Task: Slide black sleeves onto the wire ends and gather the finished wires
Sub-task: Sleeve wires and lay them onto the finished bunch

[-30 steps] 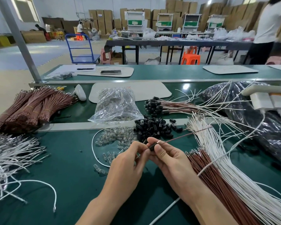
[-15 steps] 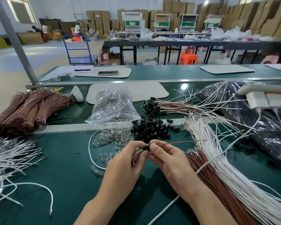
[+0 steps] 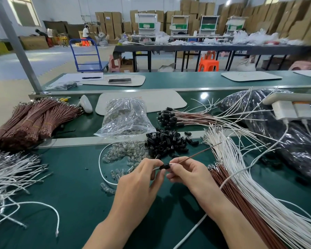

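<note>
On the far left lie banded brown bundles (image 3: 31, 123) and, nearer, a tangle of loose white wires (image 3: 11, 171). Neither has moved over the last second. Further in stand a clear bag (image 3: 126, 119), a scatter of small clear parts (image 3: 126, 153) and the pile of black sleeves (image 3: 166, 142), all on the green table (image 3: 70, 194).

The change is in the middle. A second ago the two hands were pressed together, with the sleeve nearly hidden between the thumbs. Now they have drawn slightly apart and the black sleeve (image 3: 164, 166) shows plainly in the gap. A pale tip pokes out of its left side toward the left hand (image 3: 140, 184), whose thumb and forefinger pinch that end. The right hand (image 3: 188, 175) pinches the brown wire (image 3: 196, 154) just beside the sleeve, and the free length slants up and to the right, lower than it did before.

This suggests the wire has passed through the sleeve — so this piece looks nearly seated and should soon be ready to lay aside.

The finished wires (image 3: 187, 117) lie beyond the pile, their black-capped ends pointing left, well apart from the hands. To the right fan the unsleeved white wires (image 3: 241, 173) and brown wires (image 3: 228, 186), still plentiful — much of the task remains. A dark bag (image 3: 294, 141) lies at the far right.
</note>
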Demonstrator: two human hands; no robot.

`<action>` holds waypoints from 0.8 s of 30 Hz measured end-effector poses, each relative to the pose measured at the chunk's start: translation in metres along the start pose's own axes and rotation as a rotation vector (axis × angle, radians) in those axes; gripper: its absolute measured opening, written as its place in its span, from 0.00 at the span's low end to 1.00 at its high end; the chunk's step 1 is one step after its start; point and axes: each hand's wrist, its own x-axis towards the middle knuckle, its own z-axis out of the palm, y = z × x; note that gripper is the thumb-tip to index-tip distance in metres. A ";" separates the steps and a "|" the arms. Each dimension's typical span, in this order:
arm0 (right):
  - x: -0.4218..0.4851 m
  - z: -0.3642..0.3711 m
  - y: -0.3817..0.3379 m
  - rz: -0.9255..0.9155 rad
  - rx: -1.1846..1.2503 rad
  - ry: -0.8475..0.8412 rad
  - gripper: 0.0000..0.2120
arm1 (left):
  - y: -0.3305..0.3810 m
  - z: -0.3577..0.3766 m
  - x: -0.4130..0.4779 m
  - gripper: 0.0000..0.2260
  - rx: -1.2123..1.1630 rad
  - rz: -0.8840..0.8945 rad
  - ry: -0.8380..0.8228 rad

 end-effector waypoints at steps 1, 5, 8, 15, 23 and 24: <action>0.001 0.000 0.000 0.003 0.000 0.009 0.04 | 0.000 0.000 0.000 0.06 0.010 0.018 0.010; 0.001 -0.001 -0.002 0.034 0.063 0.050 0.02 | -0.001 0.001 0.000 0.08 0.040 0.057 0.025; 0.001 -0.003 -0.003 0.042 0.094 0.072 0.02 | -0.001 0.000 0.000 0.11 0.083 0.067 0.000; 0.000 -0.002 -0.007 0.022 0.206 0.152 0.04 | -0.001 0.000 0.001 0.08 0.073 0.063 0.002; -0.001 0.002 -0.011 0.166 0.396 0.058 0.12 | -0.003 -0.001 -0.001 0.08 0.023 0.009 0.063; -0.002 0.005 -0.012 0.196 0.402 0.026 0.13 | -0.003 -0.002 0.000 0.08 0.013 0.008 0.061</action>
